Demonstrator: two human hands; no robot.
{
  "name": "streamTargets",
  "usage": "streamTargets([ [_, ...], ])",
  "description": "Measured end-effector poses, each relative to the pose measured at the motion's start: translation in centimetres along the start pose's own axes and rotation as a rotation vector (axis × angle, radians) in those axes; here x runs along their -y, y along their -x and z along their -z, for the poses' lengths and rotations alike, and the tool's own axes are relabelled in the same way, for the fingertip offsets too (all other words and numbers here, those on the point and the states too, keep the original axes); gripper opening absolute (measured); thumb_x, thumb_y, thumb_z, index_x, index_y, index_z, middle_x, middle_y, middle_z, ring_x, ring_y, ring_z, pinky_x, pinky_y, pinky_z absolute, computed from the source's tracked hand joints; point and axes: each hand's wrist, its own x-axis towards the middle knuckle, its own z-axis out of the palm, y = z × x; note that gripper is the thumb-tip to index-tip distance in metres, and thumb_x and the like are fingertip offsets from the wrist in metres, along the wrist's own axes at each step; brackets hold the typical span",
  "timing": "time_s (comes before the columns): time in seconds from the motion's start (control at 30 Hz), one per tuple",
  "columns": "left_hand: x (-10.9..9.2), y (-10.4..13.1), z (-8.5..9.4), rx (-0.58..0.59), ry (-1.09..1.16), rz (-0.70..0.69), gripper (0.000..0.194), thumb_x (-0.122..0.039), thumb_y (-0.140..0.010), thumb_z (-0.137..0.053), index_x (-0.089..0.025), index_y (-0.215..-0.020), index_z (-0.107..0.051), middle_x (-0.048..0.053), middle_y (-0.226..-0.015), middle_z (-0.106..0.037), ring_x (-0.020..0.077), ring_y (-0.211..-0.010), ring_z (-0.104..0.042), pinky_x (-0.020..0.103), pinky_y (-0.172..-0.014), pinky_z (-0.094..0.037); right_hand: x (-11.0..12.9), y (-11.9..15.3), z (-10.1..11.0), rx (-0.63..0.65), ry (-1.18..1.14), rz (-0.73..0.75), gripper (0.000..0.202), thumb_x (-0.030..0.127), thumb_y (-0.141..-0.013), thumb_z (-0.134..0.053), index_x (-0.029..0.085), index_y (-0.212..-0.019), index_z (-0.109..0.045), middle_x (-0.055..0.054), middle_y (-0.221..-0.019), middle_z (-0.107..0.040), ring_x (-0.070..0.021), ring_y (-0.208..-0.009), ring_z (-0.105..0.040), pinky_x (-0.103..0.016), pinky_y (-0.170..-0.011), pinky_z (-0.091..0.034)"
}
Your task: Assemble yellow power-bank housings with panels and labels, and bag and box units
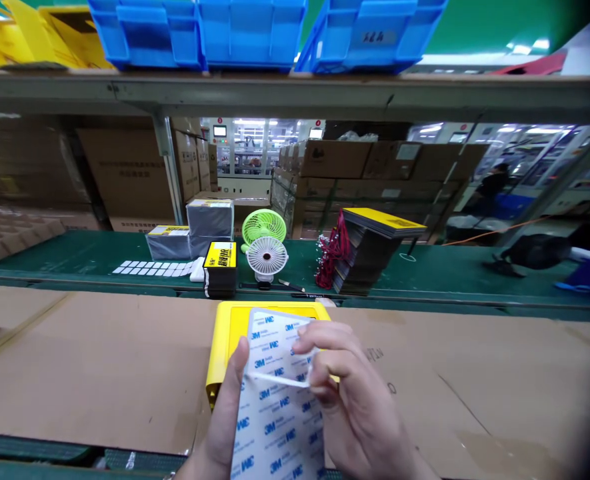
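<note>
- I see the left hand (227, 413) holding a sheet of 3M adhesive pads (275, 400) from its left edge, thumb lying along the sheet; its grip is closed on the sheet.
- The right hand (345, 393) pinches one white pad (282, 379) near the middle of the sheet, fingertips tight on it; the pad seems partly lifted, but the blur makes this not sure.
- The sheet is held just above a yellow plate (225, 333), which lies on the cardboard-covered table (99, 373) directly in front of me.
- My judgement: the step in hand is peeling one pad from the sheet.
- The next move calls for a slow pull so the pad comes off whole, then a careful placing on the yellow plate.
- Behind, on the green belt (75, 257), stand two small fans (265, 250) and a stack of yellow-topped cards (375, 250).
</note>
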Motion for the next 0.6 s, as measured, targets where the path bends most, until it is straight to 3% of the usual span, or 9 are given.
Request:
streamTargets([
  [0.13, -0.5, 0.6, 0.2, 0.039, -0.035, 0.086, 0.081, -0.070, -0.079, -0.041, -0.015, -0.138, -0.039, 0.017, -0.120, -0.058, 0.0338, -0.117, -0.049, 0.048, -0.099, -0.033, 0.3, 0.0, 0.7, -0.071, 0.002, -0.080, 0.020, 0.005, -0.085, -0.045, 0.020, -0.097, -0.049, -0.003, -0.088, -0.054, -0.0188, -0.093, -0.049, -0.039, -0.087, -0.042],
  [0.23, 0.0, 0.8, 0.1, 0.033, -0.073, 0.116, 0.081, -0.068, -0.075, -0.051, -0.018, -0.137, -0.040, 0.015, -0.121, -0.057, 0.0335, -0.116, -0.049, 0.047, -0.099, -0.033, 0.1, -0.4, 0.8, 0.042, 0.196, -0.072, 0.020, 0.011, -0.084, -0.057, 0.019, -0.102, -0.054, -0.005, -0.095, -0.056, -0.0210, -0.100, -0.047, -0.040, -0.093, -0.038],
  [0.3, 0.4, 0.7, 0.0, 0.017, -0.115, 0.094, 0.079, -0.065, -0.072, -0.057, -0.022, -0.136, -0.041, 0.013, -0.122, -0.057, 0.0327, -0.116, -0.049, 0.046, -0.099, -0.033, 0.1, -0.6, 0.8, 0.096, 0.263, -0.060, 0.020, 0.011, -0.083, -0.058, 0.019, -0.101, -0.056, -0.005, -0.097, -0.056, -0.0212, -0.101, -0.046, -0.040, -0.094, -0.038],
  [0.43, 1.1, 0.6, 0.1, -0.041, -0.235, 0.059, 0.074, -0.066, -0.073, -0.055, -0.019, -0.130, -0.048, 0.013, -0.123, -0.055, 0.0319, -0.115, -0.048, 0.042, -0.094, -0.037, 0.4, -1.0, 0.8, 0.036, 0.301, -0.112, 0.016, 0.014, -0.083, -0.060, 0.018, -0.098, -0.057, -0.006, -0.097, -0.056, -0.0208, -0.100, -0.047, -0.037, -0.089, -0.041],
  [0.6, 1.3, 0.6, -0.1, -0.076, -0.429, -0.033, 0.070, -0.065, -0.077, -0.050, -0.027, -0.135, -0.041, 0.010, -0.126, -0.052, 0.0272, -0.107, -0.051, 0.035, -0.081, -0.040, 0.7, -1.4, 1.0, 0.014, 0.323, -0.136, 0.011, 0.016, -0.083, -0.060, 0.018, -0.094, -0.058, -0.005, -0.093, -0.057, -0.0203, -0.096, -0.049, -0.036, -0.084, -0.043],
])
